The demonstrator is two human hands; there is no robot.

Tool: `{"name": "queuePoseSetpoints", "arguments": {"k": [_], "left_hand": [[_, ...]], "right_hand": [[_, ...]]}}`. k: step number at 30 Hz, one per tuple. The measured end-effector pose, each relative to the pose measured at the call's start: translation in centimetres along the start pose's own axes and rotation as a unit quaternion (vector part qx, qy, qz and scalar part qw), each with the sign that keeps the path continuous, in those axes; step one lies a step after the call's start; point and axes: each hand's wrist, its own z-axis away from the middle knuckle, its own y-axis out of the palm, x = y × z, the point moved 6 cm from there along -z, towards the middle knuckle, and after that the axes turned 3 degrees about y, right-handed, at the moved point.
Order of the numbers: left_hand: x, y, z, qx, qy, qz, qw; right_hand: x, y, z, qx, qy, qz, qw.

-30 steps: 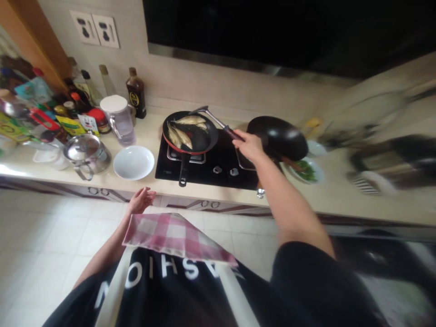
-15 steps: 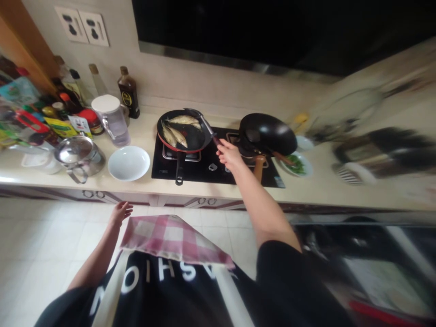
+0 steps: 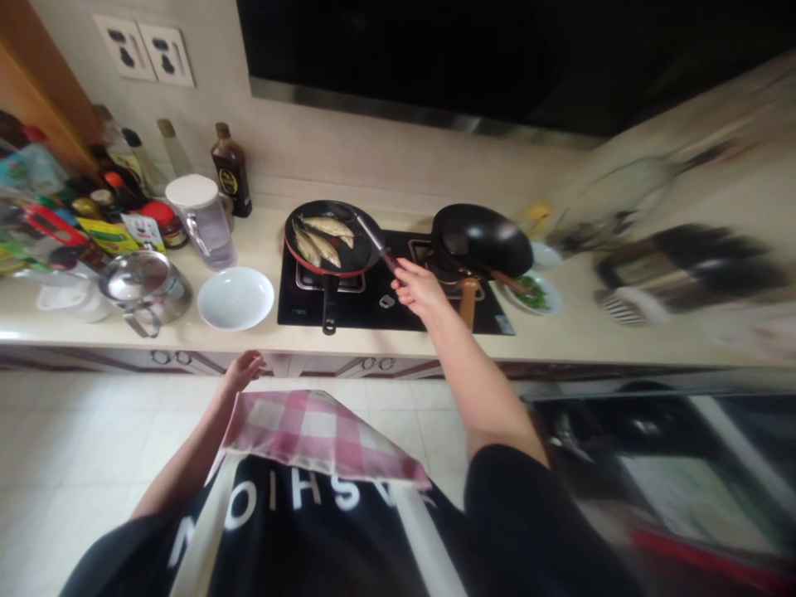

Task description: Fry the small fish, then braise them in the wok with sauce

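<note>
My right hand [image 3: 418, 288] is wrapped round the dark handle of a spatula [image 3: 371, 232]. The spatula reaches into a frying pan [image 3: 366, 264] with a red outside, its head hard to make out against the dark pan. Three browned fish [image 3: 328, 225] lie close together in the pan, left of the spatula. The pan's black handle points toward me, with no hand on it. Nothing is held in my left hand [image 3: 245, 370], which hangs in front of the counter edge with its fingers loosely bent and apart.
A black wok [image 3: 485, 240] stands on the right burner of the gas hob [image 3: 398, 311]. Left of the hob are a white bowl [image 3: 235, 298], a steel pot [image 3: 146, 286], a water jug [image 3: 202, 224] and several bottles. Chopped greens [image 3: 531, 294] sit in a dish at right.
The spatula has drawn down and right a little, and the upper fish now lies nearer the other two. My left hand has risen toward the counter, its fingers more bent.
</note>
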Motion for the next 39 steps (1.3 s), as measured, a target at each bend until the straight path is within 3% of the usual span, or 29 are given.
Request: {"name": "queuePoseSetpoints", "arguments": {"k": [5,11,16,19,28,35,39], "left_hand": [[-3.1,3.2,0.2,0.046,0.061,-0.055,0.996],[-4.3,3.9,1.1,0.067,0.07,-0.067,0.993],[-5.8,5.0,1.8,0.091,0.089,-0.089,0.988],[-7.0,6.9,2.1,0.12,0.105,-0.085,0.984],[-8.2,14.5,1.0,0.205,0.033,0.03,0.978],[-8.5,16.5,-0.2,0.206,0.03,0.083,0.975],[-9.0,17.2,-0.3,0.234,0.034,0.094,0.967]], "right_hand": [[-0.2,0.3,1.3,0.031,0.028,-0.048,0.998],[-1.7,-0.2,2.7,0.065,0.089,-0.087,0.99],[-2.0,-0.5,2.5,0.047,0.046,-0.124,0.99],[-1.8,-0.6,1.8,0.028,0.033,-0.139,0.989],[-2.9,-0.3,2.1,0.073,0.119,-0.178,0.974],[-3.5,-0.5,3.1,0.098,0.132,-0.206,0.965],[-3.5,-0.9,3.3,0.067,0.108,-0.146,0.981]]}}
